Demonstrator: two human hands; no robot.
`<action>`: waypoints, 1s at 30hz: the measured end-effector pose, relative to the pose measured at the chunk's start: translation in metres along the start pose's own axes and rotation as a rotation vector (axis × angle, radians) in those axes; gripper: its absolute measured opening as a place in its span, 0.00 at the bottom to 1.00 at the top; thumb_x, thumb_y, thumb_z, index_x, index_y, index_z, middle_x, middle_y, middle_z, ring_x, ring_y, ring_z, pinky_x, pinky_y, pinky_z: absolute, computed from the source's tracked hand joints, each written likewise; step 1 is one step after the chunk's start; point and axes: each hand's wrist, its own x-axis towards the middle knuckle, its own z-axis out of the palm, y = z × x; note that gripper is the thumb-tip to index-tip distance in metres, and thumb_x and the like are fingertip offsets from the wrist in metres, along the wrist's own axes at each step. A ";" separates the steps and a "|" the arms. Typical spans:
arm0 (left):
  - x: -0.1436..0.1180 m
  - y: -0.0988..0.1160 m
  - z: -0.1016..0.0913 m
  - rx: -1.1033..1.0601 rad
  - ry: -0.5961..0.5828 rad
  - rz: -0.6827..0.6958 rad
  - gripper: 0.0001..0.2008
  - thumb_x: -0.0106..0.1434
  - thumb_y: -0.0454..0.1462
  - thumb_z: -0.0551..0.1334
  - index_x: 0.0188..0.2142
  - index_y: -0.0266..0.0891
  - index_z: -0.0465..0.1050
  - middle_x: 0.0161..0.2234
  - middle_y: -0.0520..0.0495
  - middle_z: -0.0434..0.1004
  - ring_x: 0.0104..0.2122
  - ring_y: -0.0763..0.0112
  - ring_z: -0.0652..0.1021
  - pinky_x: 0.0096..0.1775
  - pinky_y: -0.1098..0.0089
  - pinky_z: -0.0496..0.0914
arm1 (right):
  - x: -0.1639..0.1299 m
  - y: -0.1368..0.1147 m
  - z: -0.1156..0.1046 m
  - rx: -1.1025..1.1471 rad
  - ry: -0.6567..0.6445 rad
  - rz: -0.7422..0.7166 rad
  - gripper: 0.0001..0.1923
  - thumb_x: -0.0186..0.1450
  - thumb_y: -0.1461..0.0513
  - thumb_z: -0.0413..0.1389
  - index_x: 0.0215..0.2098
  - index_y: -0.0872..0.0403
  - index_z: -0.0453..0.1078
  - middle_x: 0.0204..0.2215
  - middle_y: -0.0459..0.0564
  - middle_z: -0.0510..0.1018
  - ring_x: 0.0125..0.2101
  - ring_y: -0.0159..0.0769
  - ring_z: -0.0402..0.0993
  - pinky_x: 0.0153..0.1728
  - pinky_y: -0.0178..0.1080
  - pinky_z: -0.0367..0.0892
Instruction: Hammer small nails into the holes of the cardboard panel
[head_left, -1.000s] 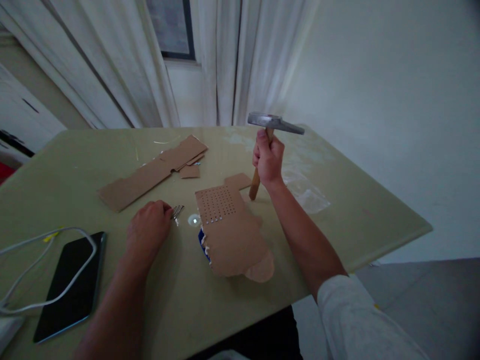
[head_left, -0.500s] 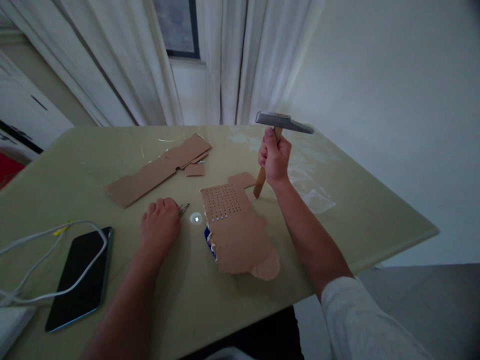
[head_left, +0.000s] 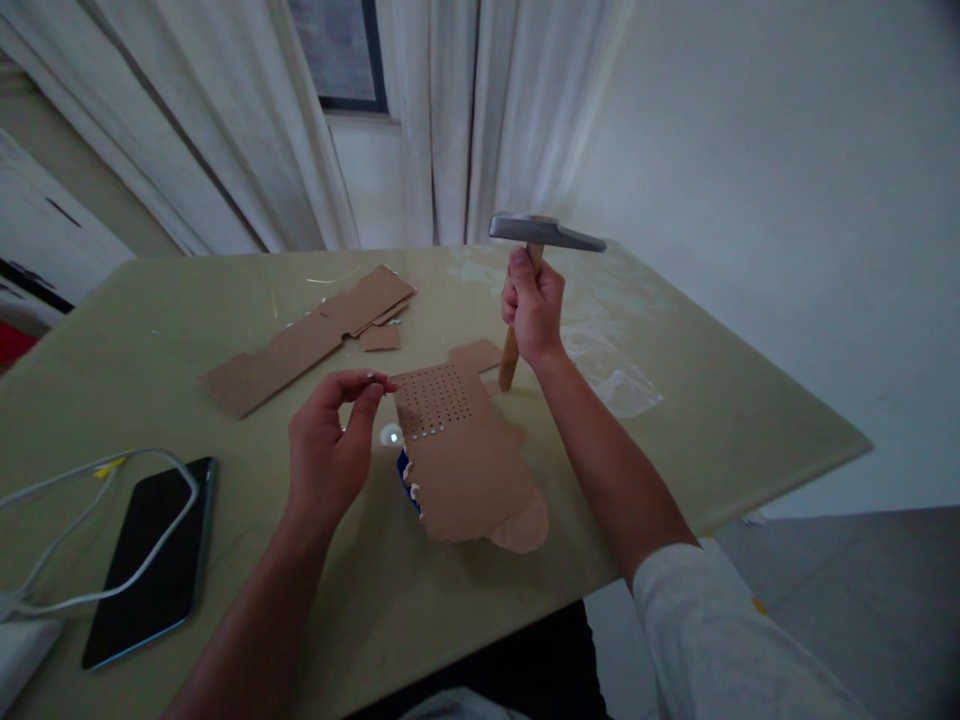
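the right hand (head_left: 533,312) is closed around the wooden handle of a hammer (head_left: 545,232), held upright with its metal head above the fist. the left hand (head_left: 334,440) is raised off the table (head_left: 225,300), thumb and forefinger pinched together; what they pinch is too small to tell. between the two hands lies a piece of cardboard (head_left: 457,450) punched with rows of small holes. a longer cardboard strip (head_left: 300,340) lies beyond the left hand. a dark phone (head_left: 146,560) crossed by a white cable (head_left: 97,520) lies to that hand's left.
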 end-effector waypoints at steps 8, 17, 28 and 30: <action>-0.001 0.045 0.023 0.046 -0.205 0.034 0.08 0.67 0.44 0.72 0.38 0.45 0.87 0.35 0.50 0.89 0.34 0.64 0.82 0.40 0.65 0.75 | 0.001 0.001 -0.002 0.021 -0.013 0.042 0.35 0.69 0.30 0.61 0.28 0.45 0.54 0.19 0.36 0.56 0.18 0.27 0.53 0.16 0.33 0.52; -0.012 0.013 0.024 0.111 -0.144 0.051 0.09 0.71 0.45 0.70 0.44 0.48 0.90 0.36 0.51 0.89 0.28 0.70 0.74 0.34 0.66 0.69 | 0.002 -0.001 -0.003 0.049 0.032 0.040 0.35 0.71 0.32 0.61 0.28 0.45 0.53 0.20 0.36 0.54 0.17 0.26 0.51 0.15 0.35 0.49; -0.017 0.009 0.025 0.160 -0.176 0.045 0.07 0.69 0.45 0.73 0.41 0.49 0.90 0.33 0.53 0.88 0.29 0.69 0.77 0.38 0.64 0.69 | 0.000 -0.003 -0.002 0.007 0.036 0.074 0.33 0.73 0.33 0.60 0.28 0.46 0.55 0.19 0.36 0.57 0.17 0.27 0.55 0.16 0.35 0.53; -0.018 0.009 0.025 0.167 -0.172 0.047 0.07 0.69 0.45 0.73 0.41 0.49 0.90 0.33 0.53 0.87 0.29 0.69 0.76 0.38 0.64 0.69 | -0.001 -0.004 -0.002 0.034 0.021 0.063 0.34 0.71 0.32 0.61 0.28 0.46 0.55 0.19 0.35 0.57 0.16 0.26 0.53 0.15 0.34 0.52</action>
